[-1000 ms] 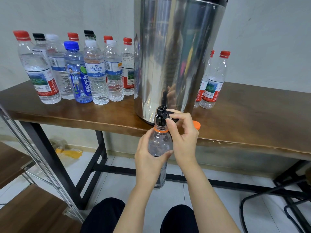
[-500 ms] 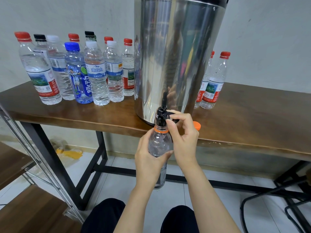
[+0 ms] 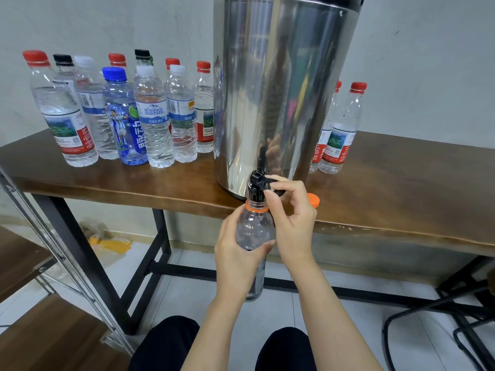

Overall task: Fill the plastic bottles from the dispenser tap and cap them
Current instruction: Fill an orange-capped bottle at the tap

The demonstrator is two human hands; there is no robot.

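Observation:
A tall steel dispenser (image 3: 278,84) stands on the wooden table (image 3: 401,188). Its black tap (image 3: 257,184) juts over the front edge. My left hand (image 3: 235,253) grips a clear bottle (image 3: 255,231) with an orange neck ring, its open mouth right under the tap. My right hand (image 3: 290,212) pinches the tap's lever between thumb and forefinger. The bottle's orange cap (image 3: 314,200) lies on the table just behind my right hand.
Several capped bottles (image 3: 120,113) stand in a cluster left of the dispenser, and two red-capped bottles (image 3: 340,129) stand to its right. Wooden shelves (image 3: 24,269) on a metal frame are at the lower left. A black chair frame (image 3: 455,311) is at the lower right.

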